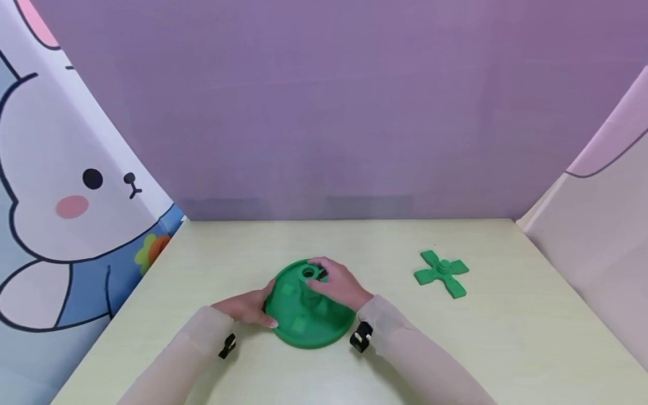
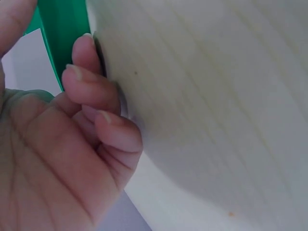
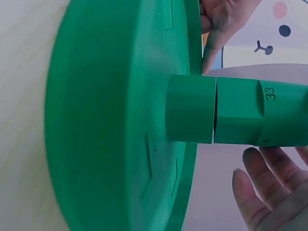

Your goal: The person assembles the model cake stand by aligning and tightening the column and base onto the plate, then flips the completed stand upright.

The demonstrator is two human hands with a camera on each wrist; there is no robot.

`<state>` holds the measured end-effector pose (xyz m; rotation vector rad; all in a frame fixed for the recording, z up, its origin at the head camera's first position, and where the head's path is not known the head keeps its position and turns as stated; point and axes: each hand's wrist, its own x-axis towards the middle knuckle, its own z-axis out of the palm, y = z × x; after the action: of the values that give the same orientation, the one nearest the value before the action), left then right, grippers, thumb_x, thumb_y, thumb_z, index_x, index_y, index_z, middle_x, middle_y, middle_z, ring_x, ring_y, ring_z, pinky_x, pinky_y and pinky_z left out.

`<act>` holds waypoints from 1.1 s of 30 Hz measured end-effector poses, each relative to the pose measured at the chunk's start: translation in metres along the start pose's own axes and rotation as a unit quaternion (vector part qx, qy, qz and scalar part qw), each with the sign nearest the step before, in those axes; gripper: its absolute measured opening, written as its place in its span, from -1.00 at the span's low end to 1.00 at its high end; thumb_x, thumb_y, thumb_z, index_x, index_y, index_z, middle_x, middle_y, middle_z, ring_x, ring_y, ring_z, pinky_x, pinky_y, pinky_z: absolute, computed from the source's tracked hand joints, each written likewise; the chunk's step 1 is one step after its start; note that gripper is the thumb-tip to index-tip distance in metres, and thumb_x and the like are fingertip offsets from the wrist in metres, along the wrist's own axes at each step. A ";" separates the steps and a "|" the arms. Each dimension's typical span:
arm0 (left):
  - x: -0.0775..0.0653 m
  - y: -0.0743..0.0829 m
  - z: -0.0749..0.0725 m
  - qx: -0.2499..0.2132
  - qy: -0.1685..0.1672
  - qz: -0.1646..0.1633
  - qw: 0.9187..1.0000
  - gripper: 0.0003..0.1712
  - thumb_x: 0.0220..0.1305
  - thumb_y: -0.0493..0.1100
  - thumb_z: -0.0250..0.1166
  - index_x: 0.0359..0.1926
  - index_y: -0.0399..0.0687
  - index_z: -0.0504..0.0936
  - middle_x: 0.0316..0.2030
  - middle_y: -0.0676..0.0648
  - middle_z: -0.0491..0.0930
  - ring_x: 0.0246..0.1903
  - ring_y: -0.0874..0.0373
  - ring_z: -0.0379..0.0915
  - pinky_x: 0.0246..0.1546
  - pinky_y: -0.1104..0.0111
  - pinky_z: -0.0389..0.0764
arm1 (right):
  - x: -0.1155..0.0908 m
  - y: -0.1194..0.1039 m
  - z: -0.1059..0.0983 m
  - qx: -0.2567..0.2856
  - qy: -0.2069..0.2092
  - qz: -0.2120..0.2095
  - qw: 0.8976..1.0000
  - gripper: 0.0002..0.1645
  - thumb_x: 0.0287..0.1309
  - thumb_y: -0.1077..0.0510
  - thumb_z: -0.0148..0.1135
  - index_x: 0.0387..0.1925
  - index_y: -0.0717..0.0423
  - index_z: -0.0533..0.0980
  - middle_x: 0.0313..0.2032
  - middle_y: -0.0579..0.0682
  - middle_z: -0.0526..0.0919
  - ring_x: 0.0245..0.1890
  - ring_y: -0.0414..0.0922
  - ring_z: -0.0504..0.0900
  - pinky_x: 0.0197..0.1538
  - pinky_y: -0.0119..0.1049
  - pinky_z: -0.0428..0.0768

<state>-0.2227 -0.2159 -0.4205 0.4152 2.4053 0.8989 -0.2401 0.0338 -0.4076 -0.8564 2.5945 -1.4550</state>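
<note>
A round green base point(image 1: 314, 336) with a raised rim lies on the table, a post rising from its middle. My left hand point(image 1: 248, 308) holds the base by its left rim, with curled fingers against the edge in the left wrist view. Around the top of the post, my right hand point(image 1: 341, 284) grips a hollow green tube point(image 3: 284, 113) between thumb and fingers. The right wrist view shows this tube, marked 33, standing on the base's short round stub point(image 3: 191, 108), with a thin dark seam between them.
On the table point(image 1: 385, 360) to the right lies a green cross-shaped piece point(image 1: 443, 269) with four flat arms and a round knob. A purple panel point(image 1: 324, 112) stands behind the table, and a cartoon-printed panel point(image 1: 66, 140) borders its left side.
</note>
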 end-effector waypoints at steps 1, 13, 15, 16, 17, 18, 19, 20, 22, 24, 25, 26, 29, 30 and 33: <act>0.000 0.000 0.000 0.004 -0.001 0.002 1.000 0.29 0.08 -0.13 0.47 0.45 -0.41 -0.34 0.38 -0.44 0.00 0.36 -0.30 -0.07 0.31 -0.10 0.06 | 0.000 0.001 0.000 0.000 0.002 0.003 1.000 -0.43 0.23 0.04 0.24 0.19 0.25 0.41 0.04 0.08 0.56 -0.02 -0.01 0.52 0.03 -0.09 0.51; 0.002 0.002 -0.001 0.004 -0.005 0.001 1.000 0.30 0.08 -0.13 0.47 0.44 -0.41 -0.36 0.38 -0.45 0.00 0.37 -0.30 -0.09 0.32 -0.09 0.05 | 0.001 0.002 -0.001 -0.002 0.008 0.026 1.000 -0.40 0.26 0.02 0.21 0.22 0.25 0.36 0.03 0.10 0.54 -0.05 0.06 0.53 -0.05 -0.12 0.53; 0.001 0.003 -0.001 0.007 -0.004 -0.002 1.000 0.29 0.08 -0.14 0.47 0.44 -0.41 -0.35 0.39 -0.45 -0.02 0.37 -0.31 -0.11 0.32 -0.09 0.05 | 0.001 0.003 -0.001 -0.005 0.006 0.018 1.000 -0.44 0.26 0.05 0.18 0.21 0.25 0.39 0.04 0.09 0.55 -0.07 0.03 0.54 -0.05 -0.13 0.53; 0.001 0.003 -0.001 0.007 -0.002 -0.004 1.000 0.29 0.08 -0.15 0.47 0.44 -0.41 -0.35 0.39 -0.45 -0.02 0.38 -0.31 -0.11 0.32 -0.09 0.04 | 0.001 0.003 -0.002 -0.006 0.006 0.013 1.000 -0.46 0.26 0.07 0.17 0.20 0.25 0.41 0.04 0.08 0.56 -0.08 0.01 0.54 -0.04 -0.13 0.53; 0.001 0.003 0.000 0.008 -0.002 -0.004 1.000 0.29 0.08 -0.16 0.47 0.44 -0.42 -0.35 0.39 -0.45 -0.02 0.38 -0.32 -0.12 0.32 -0.10 0.04 | 0.001 0.003 -0.002 -0.007 0.006 0.010 1.000 -0.47 0.25 0.08 0.18 0.19 0.25 0.42 0.04 0.06 0.56 -0.08 0.00 0.54 -0.04 -0.14 0.52; 0.001 0.003 0.000 0.008 -0.002 -0.006 1.000 0.29 0.07 -0.16 0.47 0.44 -0.42 -0.34 0.39 -0.45 -0.02 0.38 -0.32 -0.12 0.32 -0.10 0.04 | 0.001 0.003 -0.002 -0.008 0.006 0.007 1.000 -0.48 0.24 0.08 0.18 0.17 0.26 0.43 0.03 0.06 0.57 -0.09 -0.02 0.54 -0.03 -0.14 0.53; 0.001 0.003 0.000 0.008 -0.002 -0.006 1.000 0.29 0.07 -0.16 0.47 0.44 -0.42 -0.34 0.39 -0.46 -0.02 0.37 -0.32 -0.12 0.32 -0.10 0.04 | 0.001 0.003 -0.002 -0.008 0.007 0.006 1.000 -0.48 0.24 0.08 0.19 0.16 0.26 0.44 0.02 0.05 0.57 -0.09 -0.03 0.54 -0.03 -0.14 0.53; 0.000 0.003 0.000 0.006 -0.002 -0.007 1.000 0.29 0.07 -0.16 0.47 0.44 -0.42 -0.34 0.39 -0.45 -0.02 0.38 -0.32 -0.12 0.32 -0.10 0.04 | 0.001 0.003 -0.002 -0.010 0.008 0.006 1.000 -0.48 0.24 0.07 0.21 0.15 0.25 0.44 0.01 0.05 0.58 -0.10 -0.04 0.54 -0.03 -0.15 0.53; 0.000 0.003 -0.001 0.005 -0.003 -0.009 1.000 0.29 0.07 -0.16 0.47 0.44 -0.41 -0.34 0.39 -0.45 -0.02 0.38 -0.32 -0.12 0.31 -0.10 0.04 | 0.001 0.003 -0.002 -0.010 0.011 0.009 1.000 -0.48 0.23 0.04 0.23 0.14 0.24 0.45 -0.02 0.05 0.58 -0.10 -0.05 0.54 -0.03 -0.15 0.53; -0.001 0.003 -0.001 0.002 -0.004 -0.010 1.000 0.29 0.07 -0.14 0.47 0.45 -0.40 -0.34 0.39 -0.44 -0.02 0.38 -0.31 -0.11 0.32 -0.10 0.05 | 0.001 0.003 -0.001 -0.012 0.014 0.012 1.000 -0.48 0.23 0.02 0.25 0.12 0.23 0.45 -0.05 0.04 0.58 -0.10 -0.04 0.54 -0.03 -0.15 0.53; -0.001 0.003 -0.001 0.002 -0.005 -0.010 1.000 0.29 0.07 -0.14 0.47 0.45 -0.40 -0.35 0.39 -0.44 -0.01 0.38 -0.31 -0.11 0.31 -0.10 0.05 | 0.001 0.002 -0.001 -0.013 0.017 0.013 1.000 -0.48 0.22 0.01 0.26 0.11 0.22 0.45 -0.06 0.04 0.58 -0.10 -0.04 0.54 -0.04 -0.16 0.54; -0.001 0.003 -0.001 0.000 -0.006 -0.007 1.000 0.29 0.07 -0.14 0.47 0.45 -0.40 -0.35 0.39 -0.44 -0.01 0.38 -0.30 -0.11 0.31 -0.10 0.05 | 0.001 0.002 -0.001 -0.014 0.019 0.015 1.000 -0.48 0.22 0.00 0.27 0.10 0.22 0.45 -0.08 0.04 0.58 -0.11 -0.04 0.54 -0.05 -0.17 0.54; -0.001 0.002 -0.002 -0.007 -0.009 0.006 1.000 0.30 0.08 -0.15 0.47 0.45 -0.40 -0.36 0.38 -0.45 0.00 0.37 -0.30 -0.08 0.31 -0.10 0.05 | 0.000 0.001 0.000 -0.017 0.023 0.018 0.999 -0.48 0.21 0.00 0.29 0.07 0.23 0.44 -0.12 0.04 0.57 -0.15 -0.04 0.55 -0.09 -0.19 0.55; -0.002 0.002 -0.002 -0.007 -0.011 0.011 1.000 0.30 0.08 -0.15 0.47 0.44 -0.40 -0.36 0.37 -0.45 0.01 0.36 -0.30 -0.07 0.31 -0.10 0.06 | 0.000 0.000 0.000 -0.018 0.024 0.020 0.999 -0.48 0.20 0.00 0.29 0.06 0.23 0.43 -0.12 0.04 0.57 -0.16 -0.04 0.55 -0.10 -0.20 0.55; -0.002 0.002 -0.003 -0.010 -0.014 0.023 1.000 0.30 0.08 -0.15 0.47 0.44 -0.42 -0.37 0.36 -0.46 0.03 0.35 -0.30 -0.05 0.31 -0.10 0.07 | 0.000 -0.001 0.001 -0.015 0.028 0.028 0.999 -0.46 0.21 -0.01 0.29 0.06 0.24 0.39 -0.09 0.07 0.55 -0.16 -0.04 0.55 -0.11 -0.19 0.55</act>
<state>-0.2228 -0.2169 -0.4171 0.4741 2.3686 0.9319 -0.2394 0.0329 -0.4077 -0.7503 2.6640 -1.4494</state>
